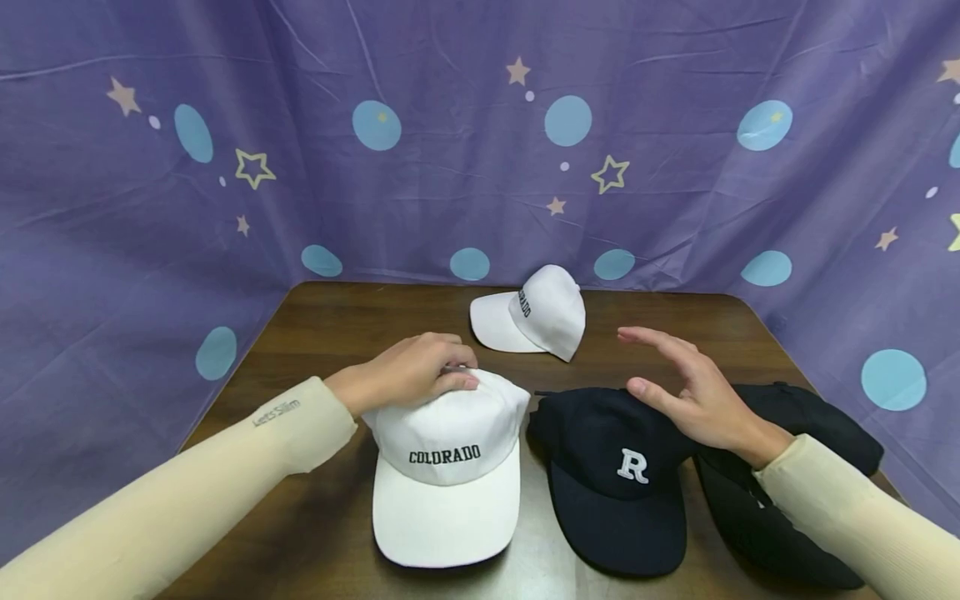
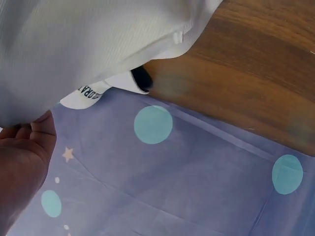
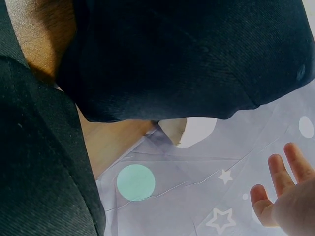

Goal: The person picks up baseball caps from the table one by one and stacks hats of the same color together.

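1. The person's left hand [image 1: 408, 372] lies on the crown of a white cotton baseball cap lettered "COLORADO" [image 1: 447, 467], fingers bent over the fabric and pressing down on it; no picture plainly shows a pinch or clasp.
2. That white cap sits at the near middle of the dark brown wooden desk [image 1: 315, 325], brim pointing toward the person.
3. In the left wrist view, the white cap's fabric [image 2: 88, 44] fills the upper left, with the fingertips [image 2: 37, 129] showing just under its edge.
4. The right hand [image 1: 693, 392] hovers spread and flat (fingers straight, holding nothing) above the back of a navy blue baseball cap with a white embroidered "R" [image 1: 618, 479].
5. The navy cap lies just beside the white one on its right, their crowns nearly touching.
6. A black fabric cap [image 1: 795, 492] lies to the right of the navy cap, partly under the right forearm.
7. A second white cap with dark lettering [image 1: 536, 315] rests near the far edge of the desk, well apart from both hands.
8. A purple cloth backdrop printed with stars and pale blue dots [image 1: 480, 167] hangs behind and around the desk.
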Available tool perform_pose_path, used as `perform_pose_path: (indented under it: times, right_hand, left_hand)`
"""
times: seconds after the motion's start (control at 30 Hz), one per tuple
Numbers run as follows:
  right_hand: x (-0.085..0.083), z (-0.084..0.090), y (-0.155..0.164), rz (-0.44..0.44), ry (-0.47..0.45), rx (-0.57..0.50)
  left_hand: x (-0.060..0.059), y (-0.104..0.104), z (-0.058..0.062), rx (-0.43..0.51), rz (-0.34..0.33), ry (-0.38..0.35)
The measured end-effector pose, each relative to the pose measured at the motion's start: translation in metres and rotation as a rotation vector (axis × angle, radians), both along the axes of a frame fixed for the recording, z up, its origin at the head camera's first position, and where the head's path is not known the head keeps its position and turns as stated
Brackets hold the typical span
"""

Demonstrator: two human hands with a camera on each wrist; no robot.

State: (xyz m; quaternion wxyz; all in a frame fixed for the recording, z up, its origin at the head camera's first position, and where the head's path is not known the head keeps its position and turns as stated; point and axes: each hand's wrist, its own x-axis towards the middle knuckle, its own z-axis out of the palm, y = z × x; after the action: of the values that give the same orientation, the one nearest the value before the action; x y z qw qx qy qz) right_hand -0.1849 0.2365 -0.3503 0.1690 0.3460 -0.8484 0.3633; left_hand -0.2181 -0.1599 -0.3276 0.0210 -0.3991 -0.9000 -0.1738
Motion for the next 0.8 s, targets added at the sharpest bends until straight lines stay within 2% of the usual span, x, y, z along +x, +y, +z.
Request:
perform_pose_path:
  times: [0.43,0.67,0.8]
  right_hand:
    - [-0.003,-0.002,0.003,-0.016,-0.016,0.009]
    - [-0.005,0.001,0.006,-0.044,-0.049,0.008]
    - [-0.006,0.001,0.007,-0.042,-0.059,0.006]
  left_hand:
    - [-0.01,-0.002,-0.009,0.024,0.02,-0.04]
    - [-0.011,-0.007,-0.002,0.119,-0.033,-0.15]
    - [-0.01,-0.009,0.0,0.164,-0.035,-0.188]
